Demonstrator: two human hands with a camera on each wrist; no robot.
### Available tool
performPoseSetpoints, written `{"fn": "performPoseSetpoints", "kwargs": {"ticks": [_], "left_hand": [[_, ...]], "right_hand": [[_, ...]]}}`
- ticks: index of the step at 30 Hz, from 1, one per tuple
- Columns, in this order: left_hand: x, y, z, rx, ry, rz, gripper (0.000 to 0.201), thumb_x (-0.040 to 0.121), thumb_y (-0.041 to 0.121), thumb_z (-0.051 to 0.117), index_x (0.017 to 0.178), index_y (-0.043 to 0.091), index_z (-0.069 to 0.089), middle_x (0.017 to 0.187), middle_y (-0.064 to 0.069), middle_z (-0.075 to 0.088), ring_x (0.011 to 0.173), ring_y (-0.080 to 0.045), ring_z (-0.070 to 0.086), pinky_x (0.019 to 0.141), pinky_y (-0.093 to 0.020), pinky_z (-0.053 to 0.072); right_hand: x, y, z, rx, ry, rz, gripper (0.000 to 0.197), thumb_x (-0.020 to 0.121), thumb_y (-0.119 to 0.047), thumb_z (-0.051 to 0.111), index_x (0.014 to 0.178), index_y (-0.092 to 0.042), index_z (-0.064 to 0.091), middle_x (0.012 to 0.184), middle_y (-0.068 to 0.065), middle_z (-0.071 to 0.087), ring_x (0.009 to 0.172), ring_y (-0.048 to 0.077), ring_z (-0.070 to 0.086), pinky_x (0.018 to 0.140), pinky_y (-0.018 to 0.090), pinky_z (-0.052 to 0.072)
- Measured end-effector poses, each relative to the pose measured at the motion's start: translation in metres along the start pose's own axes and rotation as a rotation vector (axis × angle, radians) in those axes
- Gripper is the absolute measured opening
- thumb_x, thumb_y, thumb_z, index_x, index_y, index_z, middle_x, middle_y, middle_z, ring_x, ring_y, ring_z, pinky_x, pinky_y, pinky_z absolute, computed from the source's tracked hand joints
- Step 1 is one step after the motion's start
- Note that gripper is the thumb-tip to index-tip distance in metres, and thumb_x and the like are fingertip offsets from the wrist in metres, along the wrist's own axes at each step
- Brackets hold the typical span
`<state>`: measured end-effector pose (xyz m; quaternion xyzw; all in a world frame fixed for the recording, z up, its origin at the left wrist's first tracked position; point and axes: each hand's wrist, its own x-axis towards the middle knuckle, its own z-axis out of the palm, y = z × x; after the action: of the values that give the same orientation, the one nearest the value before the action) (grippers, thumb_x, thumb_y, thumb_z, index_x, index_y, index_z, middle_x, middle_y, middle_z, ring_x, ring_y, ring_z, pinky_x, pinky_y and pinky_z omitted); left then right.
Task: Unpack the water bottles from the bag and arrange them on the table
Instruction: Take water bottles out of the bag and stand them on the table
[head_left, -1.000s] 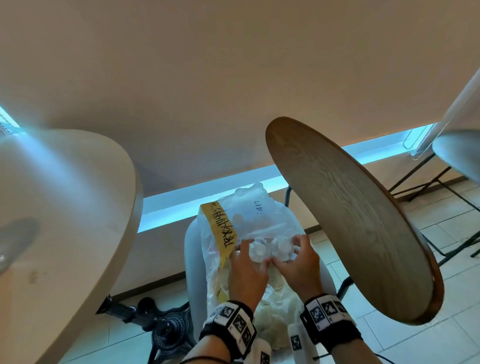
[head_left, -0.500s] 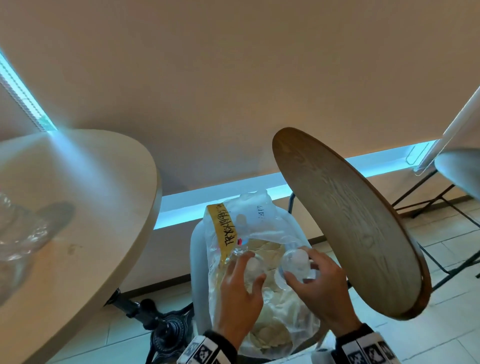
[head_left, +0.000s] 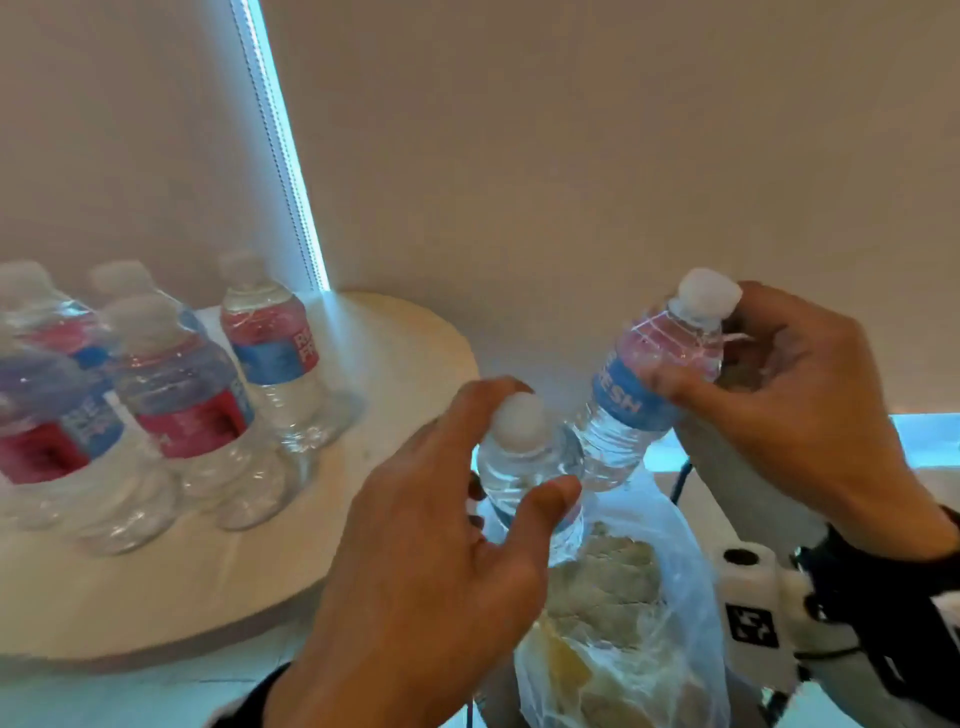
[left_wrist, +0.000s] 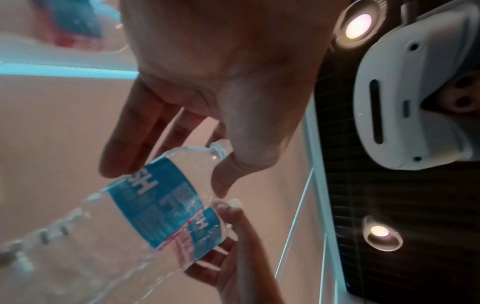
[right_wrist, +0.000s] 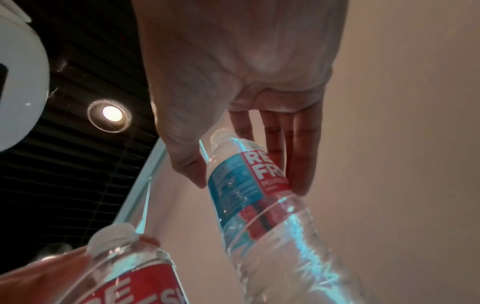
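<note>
My left hand (head_left: 527, 449) grips a clear water bottle (head_left: 524, 473) by its shoulder, just below the white cap, right above the open plastic bag (head_left: 623, 654). My right hand (head_left: 696, 348) holds a second bottle (head_left: 623, 410) higher up, tilted, with thumb and fingers round its neck and blue label. In the left wrist view the left hand's bottle (left_wrist: 155, 197) hangs below the palm. The right wrist view shows the right hand's bottle (right_wrist: 246, 181) and the other bottle's cap (right_wrist: 111, 236). Several bottles (head_left: 182, 395) stand upright on the round pale table (head_left: 405, 374) at the left.
The standing bottles fill the table's left part; its right rim near my left hand is bare. A white chair back (head_left: 727, 478) rises behind the bag. A beige blind with a bright light strip (head_left: 291, 171) closes off the far side.
Both hands have lifted a bottle each up out of the bag. The view has swung left, so the table with the standing bottles now shows.
</note>
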<state>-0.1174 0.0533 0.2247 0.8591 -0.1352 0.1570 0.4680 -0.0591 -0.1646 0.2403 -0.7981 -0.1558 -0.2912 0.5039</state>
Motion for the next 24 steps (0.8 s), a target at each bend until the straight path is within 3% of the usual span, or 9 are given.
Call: {"fn": "performPoseSetpoints", "kwargs": {"ticks": [3,7,9,12,14,17,24], "left_hand": [[0.003,0.019,-0.035,0.144,0.076,0.016,0.04,0.077,0.05,0.07,0.11,0.053,0.047,0.094,0.022,0.065,0.081,-0.001,0.062,0.064,-0.034,0.059],[0.009,0.025,-0.069,0.234,0.159,-0.029,0.037,0.077,0.054,0.063,0.111,0.048,0.048,0.087,0.02,0.065,0.07,-0.004,0.064,0.066,-0.037,0.058],[0.012,0.022,-0.08,0.26,0.174,-0.065,0.035,0.08,0.052,0.064,0.111,0.046,0.049,0.093,0.017,0.066,0.073,-0.005,0.065,0.067,-0.035,0.057],[0.016,0.013,-0.09,0.32,0.188,-0.113,0.033,0.085,0.048,0.066,0.113,0.044,0.05,0.096,0.016,0.066,0.076,-0.007,0.066,0.062,-0.018,0.045],[0.019,0.004,-0.095,0.354,0.207,-0.134,0.034,0.086,0.045,0.067,0.116,0.04,0.051,0.1,0.012,0.068,0.081,-0.013,0.067,0.061,-0.023,0.045],[0.022,-0.008,-0.097,0.432,0.213,-0.151,0.038,0.088,0.041,0.065,0.122,0.034,0.049,0.106,0.005,0.07,0.09,-0.019,0.065,0.073,-0.034,0.048],[0.029,-0.023,-0.095,0.519,0.233,-0.167,0.039,0.092,0.04,0.061,0.126,0.027,0.047,0.093,0.008,0.06,0.077,-0.015,0.052,0.066,-0.028,0.037]], "right_hand": [[0.029,-0.017,0.024,0.044,-0.058,-0.08,0.033,0.07,-0.045,0.081,0.101,-0.037,0.072,0.092,-0.004,0.077,0.08,0.023,0.075,0.068,0.048,0.063],[0.058,-0.035,0.064,0.066,-0.162,-0.136,0.027,0.073,-0.042,0.081,0.097,-0.045,0.068,0.09,-0.007,0.076,0.083,0.019,0.075,0.068,0.047,0.063],[0.068,-0.038,0.085,0.054,-0.207,-0.143,0.026,0.073,-0.04,0.081,0.097,-0.037,0.071,0.087,-0.008,0.075,0.082,0.02,0.075,0.068,0.048,0.063],[0.078,-0.041,0.117,0.021,-0.27,-0.137,0.029,0.072,-0.039,0.08,0.099,-0.029,0.073,0.083,-0.011,0.073,0.077,0.019,0.074,0.067,0.047,0.062],[0.082,-0.043,0.135,-0.008,-0.317,-0.139,0.033,0.073,-0.04,0.079,0.102,-0.025,0.073,0.085,-0.009,0.073,0.076,0.021,0.073,0.067,0.047,0.062],[0.083,-0.044,0.156,-0.053,-0.377,-0.134,0.033,0.076,-0.039,0.077,0.104,-0.022,0.072,0.085,-0.003,0.073,0.074,0.023,0.072,0.066,0.047,0.061],[0.083,-0.035,0.182,-0.071,-0.407,-0.065,0.034,0.069,-0.04,0.075,0.1,-0.024,0.071,0.081,-0.001,0.073,0.072,0.024,0.072,0.064,0.048,0.061]]}}
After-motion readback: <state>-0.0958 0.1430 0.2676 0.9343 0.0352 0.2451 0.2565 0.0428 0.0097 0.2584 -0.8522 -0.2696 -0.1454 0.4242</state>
